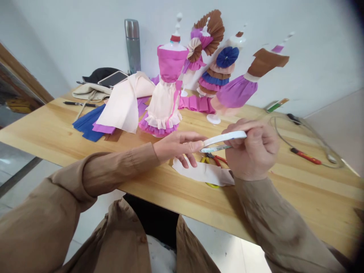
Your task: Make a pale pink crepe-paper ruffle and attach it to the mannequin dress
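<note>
My right hand (253, 149) is closed around a thin white roll of tape (224, 139), held edge-on above the wooden table (159, 185). My left hand (179, 148) reaches across, its thumb and forefinger pinched on the near end of the roll; whether they grip the roll or a loose tape end, I cannot tell. Under both hands lies a pale paper piece (203, 172), with yellow- and red-handled pliers (214, 159) partly covered by it. Behind stands a small mannequin in a pink and cream paper dress (166, 91).
Several more dressed mannequins (224, 72) stand at the back by the wall. Loose cream, blue and purple paper sheets (113, 113), a phone (113, 78), a steel flask (133, 45) and a pen (76, 103) lie left. A red-handled tool (305, 156) and cable (309, 132) lie right.
</note>
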### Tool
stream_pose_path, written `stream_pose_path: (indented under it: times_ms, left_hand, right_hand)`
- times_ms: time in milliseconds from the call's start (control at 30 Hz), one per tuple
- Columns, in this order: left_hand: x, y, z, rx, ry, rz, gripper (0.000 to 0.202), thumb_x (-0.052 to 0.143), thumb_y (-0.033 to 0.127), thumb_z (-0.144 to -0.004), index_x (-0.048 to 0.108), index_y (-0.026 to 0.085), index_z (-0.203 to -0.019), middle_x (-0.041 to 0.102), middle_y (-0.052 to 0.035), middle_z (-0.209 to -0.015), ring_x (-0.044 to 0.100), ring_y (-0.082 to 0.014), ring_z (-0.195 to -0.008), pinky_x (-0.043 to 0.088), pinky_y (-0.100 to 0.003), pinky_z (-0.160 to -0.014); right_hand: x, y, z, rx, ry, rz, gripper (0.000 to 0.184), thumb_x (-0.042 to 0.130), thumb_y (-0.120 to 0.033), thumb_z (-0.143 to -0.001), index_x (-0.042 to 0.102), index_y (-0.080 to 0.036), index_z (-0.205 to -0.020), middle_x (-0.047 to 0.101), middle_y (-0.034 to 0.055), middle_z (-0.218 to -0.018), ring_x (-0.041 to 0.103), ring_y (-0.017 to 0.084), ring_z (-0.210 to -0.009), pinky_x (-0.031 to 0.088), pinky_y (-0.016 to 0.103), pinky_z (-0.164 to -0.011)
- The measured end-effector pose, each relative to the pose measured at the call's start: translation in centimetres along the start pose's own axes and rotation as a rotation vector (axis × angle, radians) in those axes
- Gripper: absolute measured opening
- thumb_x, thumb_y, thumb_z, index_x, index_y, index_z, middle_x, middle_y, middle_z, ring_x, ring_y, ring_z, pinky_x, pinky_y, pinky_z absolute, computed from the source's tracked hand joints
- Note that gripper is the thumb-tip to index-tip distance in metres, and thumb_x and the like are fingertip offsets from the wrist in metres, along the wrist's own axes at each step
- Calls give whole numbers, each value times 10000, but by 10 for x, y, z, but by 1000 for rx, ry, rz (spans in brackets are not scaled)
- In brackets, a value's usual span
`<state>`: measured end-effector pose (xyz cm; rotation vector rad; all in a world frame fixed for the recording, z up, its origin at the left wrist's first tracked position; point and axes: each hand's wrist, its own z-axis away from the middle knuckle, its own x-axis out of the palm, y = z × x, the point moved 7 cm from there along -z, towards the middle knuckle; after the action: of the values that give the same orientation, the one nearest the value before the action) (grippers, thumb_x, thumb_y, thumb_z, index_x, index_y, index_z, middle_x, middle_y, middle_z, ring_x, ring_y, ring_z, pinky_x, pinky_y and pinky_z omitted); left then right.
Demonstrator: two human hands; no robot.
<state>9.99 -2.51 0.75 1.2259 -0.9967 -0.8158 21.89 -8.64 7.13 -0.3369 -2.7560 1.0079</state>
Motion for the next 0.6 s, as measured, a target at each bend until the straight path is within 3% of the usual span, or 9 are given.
stream_pose_path:
  times_ms: [100, 200, 267, 333, 400, 500, 600]
  left_hand:
    - [3, 5, 1, 76, -83, 14, 485, 719, 579, -729, 629, 118, -847, 692, -103, -1060, 678, -92, -604, 523, -183, -476]
    - [-8, 18, 4, 187, 30, -56, 361, 691, 471, -791, 601, 122, -779, 715, -78, -953, 665, -84, -608, 508, -175, -498]
    - [-13, 28, 6, 250, 99, -185, 261, 658, 366, -824, 614, 119, -752, 688, -38, -783, 627, -71, -577, 483, -169, -506]
    - [-17, 37, 9, 308, 151, -323, 196, 629, 275, -832, 623, 120, -712, 610, 4, -641, 559, -55, -544, 448, -164, -514]
    - [-18, 42, 11, 355, 174, -430, 181, 606, 225, -835, 615, 128, -682, 547, 26, -586, 501, -53, -541, 425, -175, -539]
    - [-17, 44, 12, 415, 171, -546, 197, 595, 239, -849, 605, 141, -679, 557, 12, -622, 519, -85, -623, 448, -219, -637]
    - [-16, 43, 12, 459, 167, -629, 229, 608, 295, -860, 597, 151, -682, 603, -15, -684, 571, -125, -718, 475, -261, -729]
  right_hand:
    - [-6, 10, -2, 65, -92, 43, 219, 588, -347, -914, 727, -239, -783, 486, -4, -567, 440, 144, -520, 318, 317, -503]
    - [-18, 14, -5, 106, -166, 155, 139, 654, -303, -872, 773, -258, -814, 662, 43, -756, 609, 204, -771, 445, 377, -717]
    - [-24, 9, -7, 100, -199, 278, 136, 680, -244, -847, 791, -281, -917, 702, 56, -926, 613, 225, -948, 437, 400, -843]
    - [-25, -1, -9, 79, -244, 420, 239, 678, -211, -838, 775, -312, -1031, 672, 39, -893, 587, 194, -885, 434, 363, -764]
    - [-20, -11, -8, 71, -318, 529, 290, 675, -206, -827, 759, -317, -1082, 569, 1, -719, 511, 149, -703, 391, 318, -636]
    - [-10, -15, -4, 182, -433, 564, 308, 646, -187, -815, 751, -275, -1091, 462, -39, -593, 423, 113, -555, 337, 284, -528]
    - [-5, -14, -1, 270, -453, 586, 229, 645, -167, -788, 750, -237, -979, 464, -56, -536, 409, 94, -492, 331, 261, -471]
